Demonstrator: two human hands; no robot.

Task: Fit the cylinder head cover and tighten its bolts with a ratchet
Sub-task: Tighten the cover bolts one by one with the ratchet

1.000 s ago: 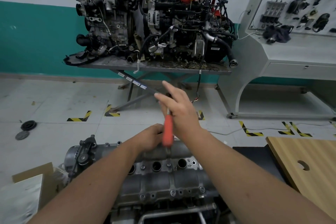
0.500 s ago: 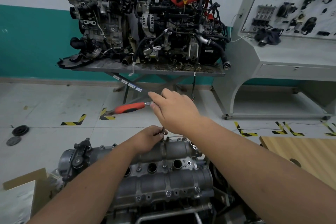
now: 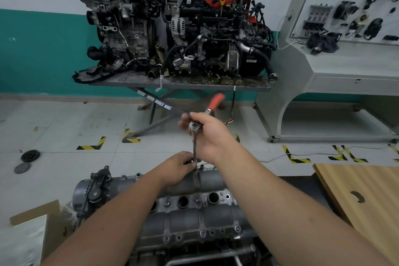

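While the right hand [image 3: 212, 134] gripped the ratchet [image 3: 205, 119] at its head, fingers curled round it, the red handle [image 3: 216, 101] pointed up and away to the right. A thin metal extension [image 3: 195, 147] ran straight down from the ratchet head to the far edge of the cylinder head cover [image 3: 194, 211]. The left hand [image 3: 180, 165] rested on that far edge, its fingers curled and pinching the lower end of the extension where it met a bolt; the bolt itself was hidden by the fingers. The grey cover lay on the engine low in the middle of the view, between the two forearms, with three round plug holes and several small bolts [image 3: 203, 233] showing along its near side. Beyond it, two complete engines [image 3: 172, 28] stood on a grey metal surface [image 3: 179, 82] against a teal and white wall. A wooden board [image 3: 362, 196] with a round hole lay to the right, and a cardboard box [image 3: 36, 222] sat at the lower left. Two dark discs [image 3: 27, 161] lay on the floor at the left.
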